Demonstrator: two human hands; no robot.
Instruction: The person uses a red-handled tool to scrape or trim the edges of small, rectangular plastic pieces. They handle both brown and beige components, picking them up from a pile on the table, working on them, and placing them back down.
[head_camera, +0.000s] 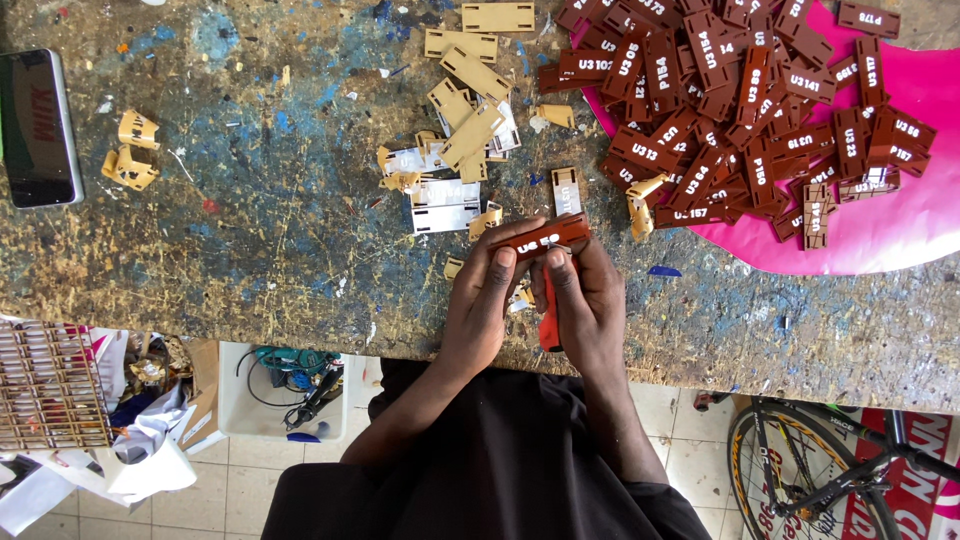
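Left hand: at the near edge of the desk, fingers closed on the left end of a red-brown tag, thumb on top. The tag is a flat oblong with white lettering, held slightly tilted just above the desk surface, its right end higher.

Right hand: just beside the left at 3 o'clock, fingers wrapped around a red-handled tool, whose tip meets the underside of the tag; the tip itself is too small to make out.

Heap of red-brown tags: at 1 o'clock from the hands, many like pieces piled loosely on a pink sheet, which runs off the right edge.

Pale blank tags: at 12 o'clock from the hands, several tan oblongs, overlapping.

White strips: just beyond the hands, lying flat among curled tan peelings, more of which sit far off at 10 o'clock.

Phone: dark screen, at the left edge of the desk, well apart from the hands.

Desk surface: worn, speckled with blue and yellow paint.

Below the desk edge: wooden lattice at 8 o'clock, white bin holding a power tool, bicycle wheel at 4 o'clock on a tiled floor.
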